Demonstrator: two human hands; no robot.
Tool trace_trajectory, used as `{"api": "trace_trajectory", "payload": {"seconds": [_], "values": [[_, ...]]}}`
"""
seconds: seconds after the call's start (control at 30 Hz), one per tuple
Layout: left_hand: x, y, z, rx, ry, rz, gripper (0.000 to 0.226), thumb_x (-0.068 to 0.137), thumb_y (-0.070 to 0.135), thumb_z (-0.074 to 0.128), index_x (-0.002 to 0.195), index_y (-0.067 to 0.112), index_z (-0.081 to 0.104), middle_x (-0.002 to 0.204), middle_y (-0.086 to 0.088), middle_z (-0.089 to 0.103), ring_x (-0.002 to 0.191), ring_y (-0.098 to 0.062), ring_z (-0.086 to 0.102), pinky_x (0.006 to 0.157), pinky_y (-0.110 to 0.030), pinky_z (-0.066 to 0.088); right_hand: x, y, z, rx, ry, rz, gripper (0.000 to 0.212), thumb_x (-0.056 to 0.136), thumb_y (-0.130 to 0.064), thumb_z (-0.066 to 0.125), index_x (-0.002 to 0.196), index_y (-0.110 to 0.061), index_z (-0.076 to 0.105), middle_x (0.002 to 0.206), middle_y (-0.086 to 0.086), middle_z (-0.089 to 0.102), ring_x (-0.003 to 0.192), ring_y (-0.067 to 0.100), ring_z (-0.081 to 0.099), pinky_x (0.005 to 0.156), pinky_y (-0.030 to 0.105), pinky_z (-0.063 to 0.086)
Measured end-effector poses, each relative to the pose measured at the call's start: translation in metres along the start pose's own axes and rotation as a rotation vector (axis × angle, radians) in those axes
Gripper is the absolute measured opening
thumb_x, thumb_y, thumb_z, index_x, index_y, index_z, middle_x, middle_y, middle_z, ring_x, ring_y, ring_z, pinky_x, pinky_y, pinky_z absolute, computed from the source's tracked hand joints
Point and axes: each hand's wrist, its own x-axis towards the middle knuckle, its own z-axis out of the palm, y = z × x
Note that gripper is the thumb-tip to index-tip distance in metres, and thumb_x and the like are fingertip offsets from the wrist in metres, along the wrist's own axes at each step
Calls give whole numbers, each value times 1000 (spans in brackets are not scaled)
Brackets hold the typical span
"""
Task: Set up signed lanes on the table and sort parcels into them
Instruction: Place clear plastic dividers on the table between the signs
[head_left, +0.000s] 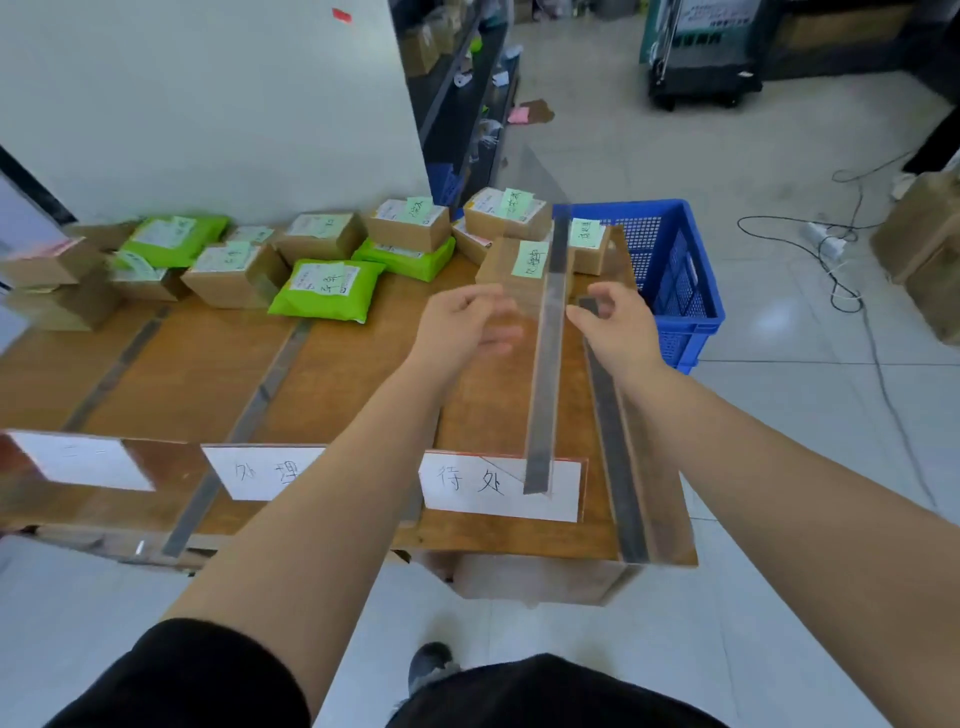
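White floor tiles surrounded the wooden table (156, 364), and a blue plastic crate (670, 270) stood just beside its far right corner. Loose cables (831, 249) lay on the floor to the right, well apart from the table. At the far edge of the table, against the white wall, many parcels were crowded: brown cardboard boxes (228, 275) with green notes and bright green mailer bags (324, 288). The middle of the table surface was bare wood between grey strips (270, 379) that marked the lanes. Along the near edge stood white paper signs (498, 486) with handwritten characters.

The person held a clear acrylic divider (543, 374) upright above the right part of the table, its grey edge pointing from the boxes toward the rightmost sign. The left hand (465, 325) was half open, its fingers seen blurred behind the clear sheet and seeming to touch it. The right hand (615, 327) had its fingers curled near the sheet's far part; whether it really gripped the sheet, I could not tell. Another grey strip (615, 447) lay near the right table edge.
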Motion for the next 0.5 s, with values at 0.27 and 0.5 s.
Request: {"api": "trace_trajectory", "payload": {"seconds": [0.27,0.5], "values": [[-6,21,-120,-16,141,100,22,95,9,46,115,8,56,106,-7,66,61,-8,69,60,-23,58,-17,-69,97,-36,-251,-113,40,87,-24,63,124,-9,56,128,7,56,120,21,51,98,28,38],[-2,0,-213,-52,245,77,30,94,11,47,122,5,55,110,-11,66,77,-21,71,72,-32,60,-30,-103,178,-124,-362,-44,46,88,-26,62,129,-9,52,133,7,52,121,20,50,90,21,37]]}}
